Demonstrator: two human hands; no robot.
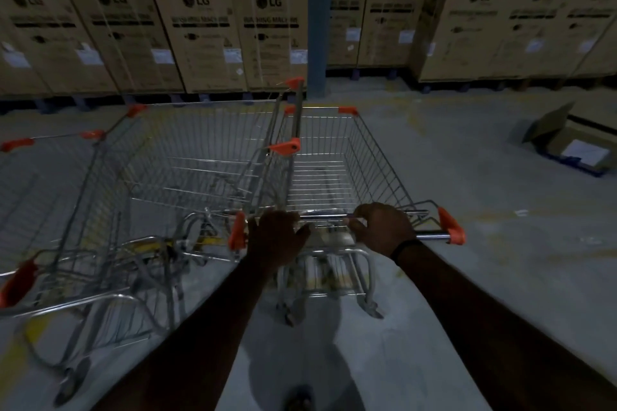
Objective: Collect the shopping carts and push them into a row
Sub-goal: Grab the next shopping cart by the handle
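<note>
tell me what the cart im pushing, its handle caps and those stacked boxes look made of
Cart: silvery wire grid, likely steel.
Handle: shiny tube with glints, probably chromed metal.
Caps: matte orange, probably plastic.
Boxes: brown printed cardboard with white paper labels.

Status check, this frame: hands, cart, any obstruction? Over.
Left hand and right hand both grip the cart handle. Shopping cart beside parked carts. Blue pillar ahead.

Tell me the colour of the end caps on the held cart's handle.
Orange plastic end caps on the chrome handle bar; head view.
</note>
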